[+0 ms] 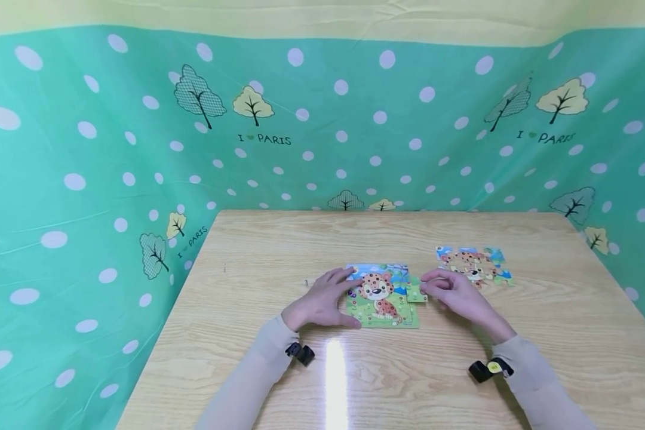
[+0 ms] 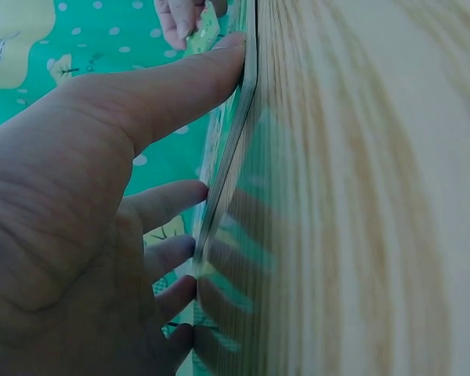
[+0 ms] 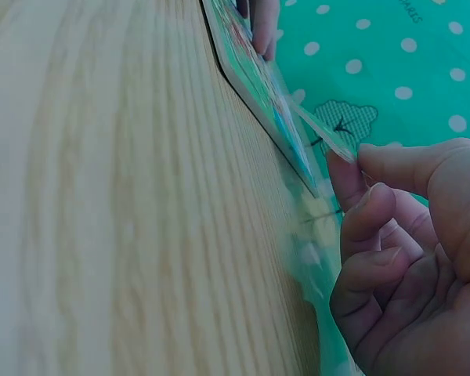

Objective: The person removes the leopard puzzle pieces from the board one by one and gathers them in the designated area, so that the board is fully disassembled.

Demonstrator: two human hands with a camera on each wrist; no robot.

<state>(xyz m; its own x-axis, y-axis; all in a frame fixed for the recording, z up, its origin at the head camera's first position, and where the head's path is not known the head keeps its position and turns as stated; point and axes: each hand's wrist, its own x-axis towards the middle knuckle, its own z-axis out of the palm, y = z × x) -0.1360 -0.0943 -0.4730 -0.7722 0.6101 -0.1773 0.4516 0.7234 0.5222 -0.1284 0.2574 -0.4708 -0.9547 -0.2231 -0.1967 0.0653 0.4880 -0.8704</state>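
Note:
On the table lies a square puzzle board [image 1: 377,316] showing a spotted leopard cub on grass. My left hand [image 1: 325,300] rests along its left side with fingers spread. In the left wrist view the thumb [image 2: 180,82] and fingertips touch the board's edge. My right hand [image 1: 459,294] pinches a green puzzle piece [image 1: 416,291] between thumb and forefinger. That piece overlaps the board's right edge. In the right wrist view the piece [image 3: 329,133] is tilted, one end over the board and the other between the fingertips.
Behind my right hand lies a group of joined puzzle pieces [image 1: 464,260] with a leopard face and ragged edges. A tiny object [image 1: 306,282] is left of the board. A green dotted cloth [image 1: 322,119] hangs behind the wooden table [image 1: 279,239].

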